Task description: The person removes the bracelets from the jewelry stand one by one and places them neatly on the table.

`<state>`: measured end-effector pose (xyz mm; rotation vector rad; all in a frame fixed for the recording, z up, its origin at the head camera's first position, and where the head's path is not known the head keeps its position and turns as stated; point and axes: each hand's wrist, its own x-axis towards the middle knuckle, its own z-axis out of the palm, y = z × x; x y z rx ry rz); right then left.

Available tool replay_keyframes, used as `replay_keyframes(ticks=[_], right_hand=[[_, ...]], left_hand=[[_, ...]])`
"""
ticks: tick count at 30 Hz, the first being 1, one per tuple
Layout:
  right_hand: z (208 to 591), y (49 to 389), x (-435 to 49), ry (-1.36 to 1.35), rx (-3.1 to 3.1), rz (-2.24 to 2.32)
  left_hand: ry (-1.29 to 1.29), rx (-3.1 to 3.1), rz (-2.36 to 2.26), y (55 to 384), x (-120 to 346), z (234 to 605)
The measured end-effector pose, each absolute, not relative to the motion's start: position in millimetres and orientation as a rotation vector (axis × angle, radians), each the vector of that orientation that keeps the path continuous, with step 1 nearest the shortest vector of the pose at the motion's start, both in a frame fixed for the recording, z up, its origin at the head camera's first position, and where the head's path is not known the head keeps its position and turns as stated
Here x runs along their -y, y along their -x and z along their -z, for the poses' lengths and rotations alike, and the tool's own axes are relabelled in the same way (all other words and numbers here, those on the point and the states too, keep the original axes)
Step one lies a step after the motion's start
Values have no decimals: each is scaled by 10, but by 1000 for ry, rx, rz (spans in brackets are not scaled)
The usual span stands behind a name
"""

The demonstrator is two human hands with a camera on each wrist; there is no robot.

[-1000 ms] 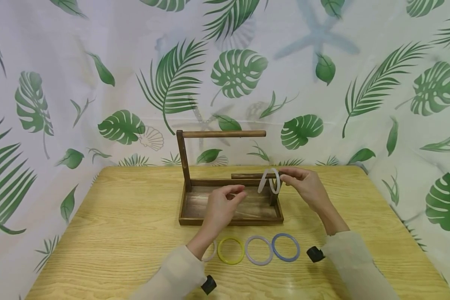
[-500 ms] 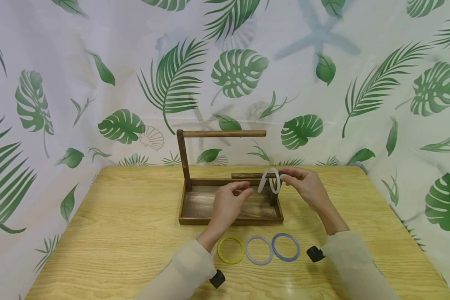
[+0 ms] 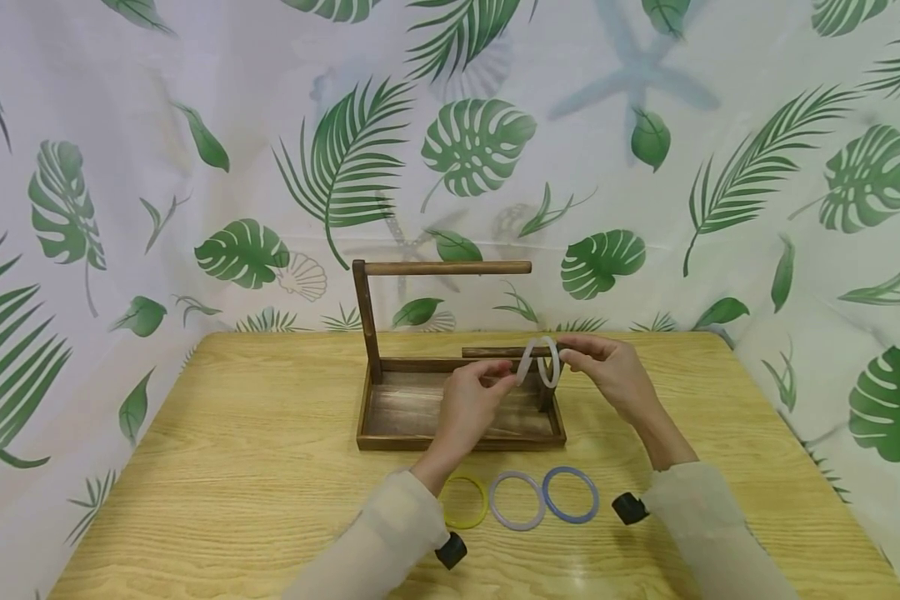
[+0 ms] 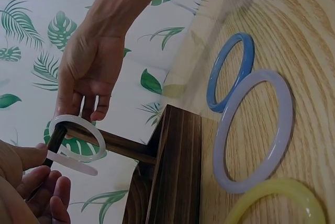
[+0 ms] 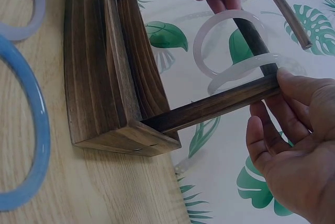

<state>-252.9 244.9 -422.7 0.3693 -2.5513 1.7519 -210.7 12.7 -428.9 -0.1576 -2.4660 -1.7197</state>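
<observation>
A dark wooden bangle stand (image 3: 461, 445) has a tray base, a tall arm at left and a shorter one at right. Two pale bangles hang on the lower bar (image 3: 487, 352): a pinkish-white bangle (image 5: 198, 51) on the left and a white bangle (image 4: 103, 143) against the right post. My left hand (image 3: 468, 406) reaches over the tray, thumb and fingertips pinching the near edge of the pinkish-white bangle. With thumb and fingers, my right hand (image 3: 618, 379) grips the top of the right post, right beside the white bangle.
On the wooden table (image 3: 232, 467), in front of the stand, lie a yellow bangle (image 3: 484, 504), partly behind my left sleeve, a lilac bangle (image 3: 492, 504) and a blue bangle (image 3: 596, 497). The stand's tall upper bar (image 3: 450, 267) extends above the tray. A leaf-print cloth (image 3: 390, 50) hangs behind.
My left hand has moved right over the tray to the pinkish-white bangle. Its sleeve now covers a pale bangle seen earlier on the table. My right hand stays at the post.
</observation>
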Motion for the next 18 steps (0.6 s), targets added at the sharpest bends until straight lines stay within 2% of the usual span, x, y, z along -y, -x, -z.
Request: replay_keyframes(ticks=[18], right_hand=[[4253, 2544, -2461, -400, 2511, -1767]], left_hand=[[152, 2444, 1714, 2168, -247, 4376]])
